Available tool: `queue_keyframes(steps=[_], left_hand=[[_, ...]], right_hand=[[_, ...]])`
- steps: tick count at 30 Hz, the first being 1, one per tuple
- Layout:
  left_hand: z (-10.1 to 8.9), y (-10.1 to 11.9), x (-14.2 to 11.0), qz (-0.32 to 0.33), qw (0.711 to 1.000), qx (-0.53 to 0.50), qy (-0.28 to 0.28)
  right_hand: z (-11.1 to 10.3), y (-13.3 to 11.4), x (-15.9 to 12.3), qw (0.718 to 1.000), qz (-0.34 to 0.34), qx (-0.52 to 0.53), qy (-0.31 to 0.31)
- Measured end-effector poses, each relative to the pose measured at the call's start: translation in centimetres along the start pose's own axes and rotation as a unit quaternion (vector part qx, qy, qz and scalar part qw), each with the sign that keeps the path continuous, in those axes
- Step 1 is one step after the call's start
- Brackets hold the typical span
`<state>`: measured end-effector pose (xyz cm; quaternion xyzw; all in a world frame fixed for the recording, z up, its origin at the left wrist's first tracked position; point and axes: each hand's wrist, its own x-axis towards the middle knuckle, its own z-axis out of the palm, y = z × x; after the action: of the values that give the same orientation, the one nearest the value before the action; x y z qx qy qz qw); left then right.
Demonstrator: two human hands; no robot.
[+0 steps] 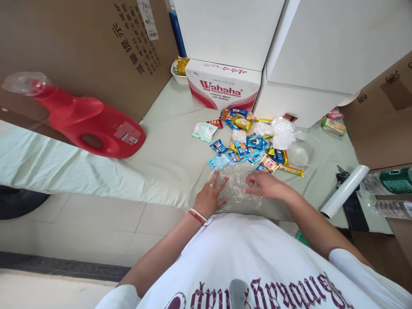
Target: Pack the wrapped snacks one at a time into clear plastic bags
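Observation:
A crumpled sheet of clear plastic film lies at the table's front edge, close to my body. My left hand rests on its left side, fingers spread and palm down. At the film's right side is my right hand, its fingers curled in at the film; the exact grip is partly hidden. Just beyond both hands spreads a pile of small packaged snacks, many in blue wrappers. A pale green packet sits at the pile's left. To the right are a bunched white plastic bag and a clear round container.
A Wahaba-style red and white Wahaha carton stands behind the pile, beside large white boxes. A red detergent bottle is at the left. On the right lie a white roll, keys and plastic bottles.

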<state>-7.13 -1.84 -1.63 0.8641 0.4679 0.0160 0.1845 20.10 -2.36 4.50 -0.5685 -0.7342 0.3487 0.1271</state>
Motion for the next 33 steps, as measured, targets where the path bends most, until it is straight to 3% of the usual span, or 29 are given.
queue_keyframes(steps=[3, 5, 8, 10, 12, 14, 16, 18, 20, 22, 23, 25, 28, 30, 33], left_hand=[[0.2, -0.3, -0.2, -0.002, 1.000, -0.005, 0.007], [0.5, -0.7, -0.5, 0.008, 1.000, 0.000, 0.010], [1.3, -1.5, -1.3, 0.050, 0.998, 0.017, 0.025], [1.8, -2.1, -1.8, 0.083, 0.995, 0.030, 0.049], [2.4, -2.5, -2.3, 0.118, 0.989, 0.044, 0.077], [2.7, -2.7, -2.7, 0.143, 0.983, 0.055, 0.099], [2.7, -2.6, -2.9, 0.143, 0.982, 0.062, 0.106], [2.6, -2.3, -2.9, 0.112, 0.987, 0.059, 0.103], [2.3, -1.8, -2.5, 0.068, 0.992, 0.045, 0.098], [1.9, -1.3, -1.7, 0.030, 0.995, 0.032, 0.085], [1.7, -1.1, -1.2, 0.016, 0.997, 0.029, 0.073], [1.1, -0.8, -0.3, -0.009, 0.998, 0.035, 0.047], [0.4, -0.8, 0.6, -0.034, 0.997, 0.058, 0.026], [0.1, -1.1, 0.6, -0.044, 0.996, 0.071, 0.034], [0.5, -1.5, 0.2, -0.048, 0.992, 0.084, 0.079]], right_hand=[[2.6, -0.9, 0.5, 0.999, 0.014, -0.042, -0.022], [2.3, -0.8, 1.1, 1.000, 0.007, -0.024, -0.004], [-1.2, -0.1, 2.5, 1.000, -0.007, 0.010, 0.013], [-4.2, 0.2, 4.1, 0.999, -0.009, 0.007, -0.035], [-6.8, 0.5, 5.9, 0.994, -0.035, -0.037, -0.093], [-8.6, 0.6, 7.4, 0.984, -0.066, -0.132, -0.104], [-9.4, 0.4, 8.0, 0.968, -0.057, -0.233, -0.068], [-9.2, -0.3, 7.4, 0.957, -0.011, -0.290, 0.023], [-7.6, -1.4, 5.7, 0.943, 0.020, -0.292, 0.161], [-4.4, -2.6, 3.3, 0.933, 0.004, -0.251, 0.259], [-2.4, -3.0, 2.2, 0.941, -0.026, -0.220, 0.256], [2.1, -2.9, 0.2, 0.963, -0.083, -0.190, 0.171], [7.6, -0.6, -2.2, 0.972, -0.056, -0.197, 0.117], [9.5, 1.5, -3.8, 0.974, -0.022, -0.186, 0.128], [10.3, 3.8, -6.1, 0.974, 0.000, -0.160, 0.161]])
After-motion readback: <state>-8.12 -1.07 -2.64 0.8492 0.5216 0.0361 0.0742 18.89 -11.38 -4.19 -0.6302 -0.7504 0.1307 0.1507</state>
